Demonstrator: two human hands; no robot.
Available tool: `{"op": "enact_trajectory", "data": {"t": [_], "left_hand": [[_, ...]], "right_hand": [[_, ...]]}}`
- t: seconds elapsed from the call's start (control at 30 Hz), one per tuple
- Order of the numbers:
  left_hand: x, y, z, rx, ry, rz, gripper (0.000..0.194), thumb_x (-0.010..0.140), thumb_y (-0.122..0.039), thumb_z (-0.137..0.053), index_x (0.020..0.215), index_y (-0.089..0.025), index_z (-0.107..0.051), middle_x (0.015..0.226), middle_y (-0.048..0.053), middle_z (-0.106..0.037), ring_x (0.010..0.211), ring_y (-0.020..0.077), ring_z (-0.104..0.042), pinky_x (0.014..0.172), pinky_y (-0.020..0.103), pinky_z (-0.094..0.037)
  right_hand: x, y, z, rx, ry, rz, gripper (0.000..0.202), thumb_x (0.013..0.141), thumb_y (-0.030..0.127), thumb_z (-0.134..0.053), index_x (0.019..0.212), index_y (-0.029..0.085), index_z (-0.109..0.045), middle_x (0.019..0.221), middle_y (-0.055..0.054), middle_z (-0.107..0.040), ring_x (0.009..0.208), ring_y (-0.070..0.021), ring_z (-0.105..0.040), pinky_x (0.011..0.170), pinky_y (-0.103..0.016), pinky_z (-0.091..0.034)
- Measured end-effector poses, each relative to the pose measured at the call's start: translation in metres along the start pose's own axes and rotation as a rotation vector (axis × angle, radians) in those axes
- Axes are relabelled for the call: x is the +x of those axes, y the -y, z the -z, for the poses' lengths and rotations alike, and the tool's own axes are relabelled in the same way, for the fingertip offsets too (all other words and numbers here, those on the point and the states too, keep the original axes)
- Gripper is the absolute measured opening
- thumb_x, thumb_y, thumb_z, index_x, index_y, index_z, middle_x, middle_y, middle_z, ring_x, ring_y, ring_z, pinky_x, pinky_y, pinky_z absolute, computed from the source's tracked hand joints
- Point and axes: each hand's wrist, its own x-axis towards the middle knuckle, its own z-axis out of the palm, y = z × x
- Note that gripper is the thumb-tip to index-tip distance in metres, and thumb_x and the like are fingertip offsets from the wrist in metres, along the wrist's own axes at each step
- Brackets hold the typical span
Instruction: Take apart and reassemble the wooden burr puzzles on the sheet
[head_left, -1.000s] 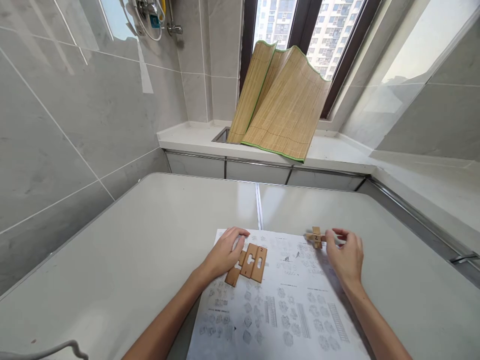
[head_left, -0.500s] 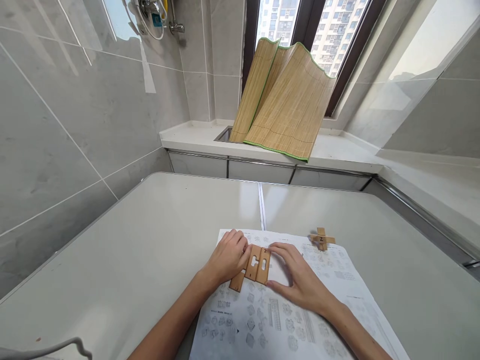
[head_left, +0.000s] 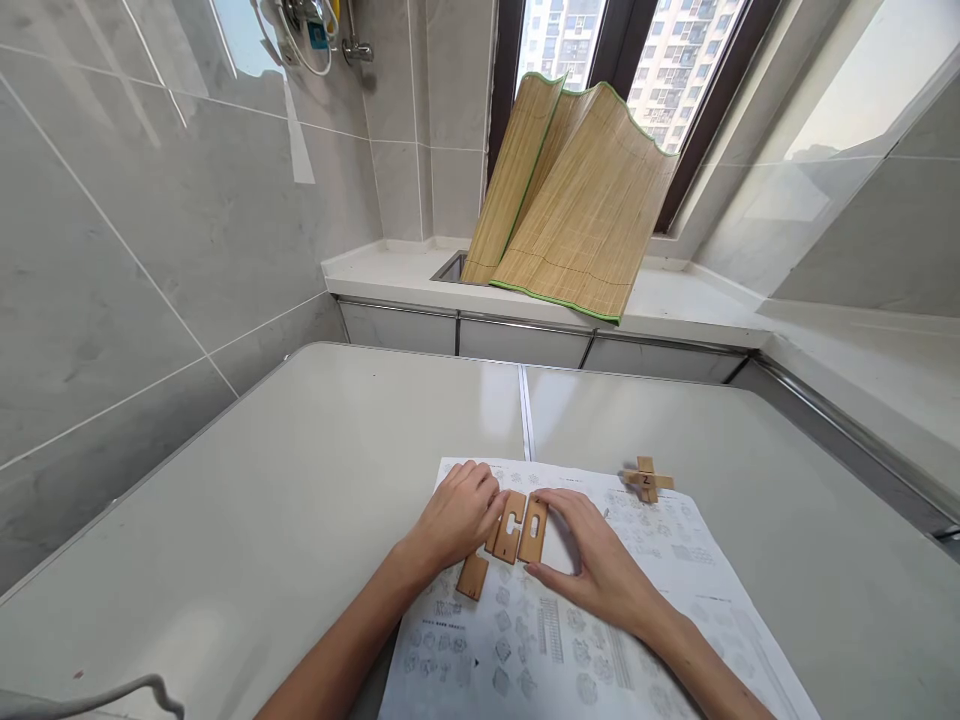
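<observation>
My right hand (head_left: 589,545) pinches a flat wooden puzzle piece with a long slot (head_left: 533,530) between thumb and fingers at its two ends. Just left of it, a narrow gap apart, lies a notched wooden puzzle piece (head_left: 508,540). My left hand (head_left: 463,510) is curled over the pieces there, its fingertips against the notched one; part of another piece is hidden beneath it. Below that hand another wooden piece (head_left: 472,578) sticks out. All rest on a printed instruction sheet (head_left: 555,660).
A cross-shaped assembly of wooden pieces (head_left: 646,480) sits at the sheet's far right corner. The pale table (head_left: 300,470) meets a tiled wall on the left. Behind it, a bamboo mat (head_left: 585,210) leans on the window ledge (head_left: 675,295). A grey cable (head_left: 112,695) lies lower left.
The slotted piece has moved slightly right with my right hand, opening a gap beside the notched piece. The lower left piece has slid a little nearer to me.
</observation>
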Motion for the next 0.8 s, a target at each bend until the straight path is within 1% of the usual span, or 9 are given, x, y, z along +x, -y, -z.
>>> {"op": "enact_trajectory", "data": {"t": [0.1, 0.17, 0.23, 0.33, 0.47, 0.57, 0.63, 0.73, 0.8], "left_hand": [[-0.001, -0.002, 0.003, -0.013, -0.003, -0.025, 0.030, 0.103, -0.031, -0.046, 0.079, -0.019, -0.058, 0.085, 0.004, -0.061, 0.080, 0.0196, -0.053, 0.077, 0.036, -0.042], [-0.002, -0.006, 0.003, -0.008, -0.010, -0.030, 0.031, 0.099, -0.037, -0.052, 0.074, -0.020, -0.056, 0.082, 0.004, -0.059, 0.078, 0.0198, -0.052, 0.077, 0.037, -0.042], [-0.003, -0.010, 0.003, 0.011, -0.016, -0.029, 0.031, 0.094, -0.039, -0.058, 0.070, -0.020, -0.054, 0.080, 0.004, -0.058, 0.078, 0.0206, -0.052, 0.077, 0.037, -0.041], [-0.004, -0.014, 0.001, 0.048, -0.019, -0.012, 0.026, 0.088, -0.034, -0.059, 0.068, -0.020, -0.053, 0.078, 0.005, -0.058, 0.078, 0.0218, -0.053, 0.075, 0.038, -0.040], [-0.005, -0.014, 0.000, 0.031, -0.007, 0.008, 0.021, 0.087, -0.030, -0.059, 0.070, -0.021, -0.053, 0.077, 0.004, -0.058, 0.076, 0.0217, -0.053, 0.074, 0.038, -0.041], [-0.005, -0.010, -0.001, -0.001, -0.019, -0.004, 0.019, 0.087, -0.028, -0.060, 0.071, -0.021, -0.052, 0.078, 0.003, -0.059, 0.075, 0.0206, -0.054, 0.074, 0.037, -0.041], [-0.003, -0.004, -0.001, 0.000, -0.040, 0.012, 0.018, 0.087, -0.027, -0.061, 0.071, -0.022, -0.053, 0.077, 0.003, -0.060, 0.075, 0.0203, -0.054, 0.075, 0.037, -0.041], [-0.001, 0.007, -0.002, 0.045, -0.097, 0.107, 0.018, 0.092, -0.024, -0.056, 0.075, -0.021, -0.056, 0.079, 0.003, -0.061, 0.076, 0.0201, -0.055, 0.075, 0.037, -0.041], [0.000, 0.014, -0.003, 0.086, -0.126, 0.174, 0.023, 0.097, -0.022, -0.050, 0.076, -0.020, -0.058, 0.079, 0.003, -0.061, 0.075, 0.0197, -0.055, 0.074, 0.036, -0.041]], "right_hand": [[0.000, 0.000, 0.001, 0.007, 0.002, -0.001, 0.068, 0.087, 0.039, -0.072, 0.145, 0.035, -0.037, 0.144, -0.010, -0.051, 0.135, -0.0351, -0.047, 0.110, -0.058, -0.045], [0.000, 0.000, 0.001, 0.008, 0.002, 0.001, 0.068, 0.087, 0.038, -0.072, 0.145, 0.035, -0.037, 0.144, -0.010, -0.051, 0.135, -0.0348, -0.047, 0.110, -0.057, -0.045], [0.001, 0.000, 0.001, 0.007, -0.007, 0.006, 0.067, 0.087, 0.038, -0.072, 0.145, 0.034, -0.037, 0.144, -0.010, -0.051, 0.135, -0.0347, -0.048, 0.110, -0.057, -0.045], [0.001, 0.001, 0.002, 0.004, -0.024, 0.016, 0.067, 0.086, 0.038, -0.072, 0.144, 0.033, -0.040, 0.142, -0.010, -0.053, 0.134, -0.0350, -0.049, 0.109, -0.056, -0.047], [0.002, 0.003, 0.003, 0.007, -0.031, 0.023, 0.066, 0.085, 0.038, -0.073, 0.143, 0.034, -0.041, 0.141, -0.010, -0.054, 0.133, -0.0349, -0.051, 0.108, -0.056, -0.047], [0.002, 0.003, 0.003, 0.011, -0.026, 0.016, 0.066, 0.086, 0.038, -0.074, 0.143, 0.034, -0.040, 0.141, -0.010, -0.054, 0.134, -0.0345, -0.050, 0.109, -0.055, -0.047], [0.002, 0.002, 0.004, 0.011, -0.026, 0.013, 0.066, 0.085, 0.038, -0.074, 0.142, 0.034, -0.040, 0.141, -0.010, -0.053, 0.134, -0.0346, -0.049, 0.109, -0.055, -0.046], [0.002, 0.002, 0.004, 0.015, -0.021, 0.003, 0.066, 0.086, 0.038, -0.073, 0.143, 0.033, -0.040, 0.141, -0.010, -0.054, 0.133, -0.0347, -0.050, 0.109, -0.055, -0.047], [0.002, 0.002, 0.005, 0.018, -0.009, -0.012, 0.065, 0.086, 0.038, -0.073, 0.143, 0.034, -0.040, 0.141, -0.010, -0.054, 0.132, -0.0346, -0.050, 0.108, -0.055, -0.047]]}}
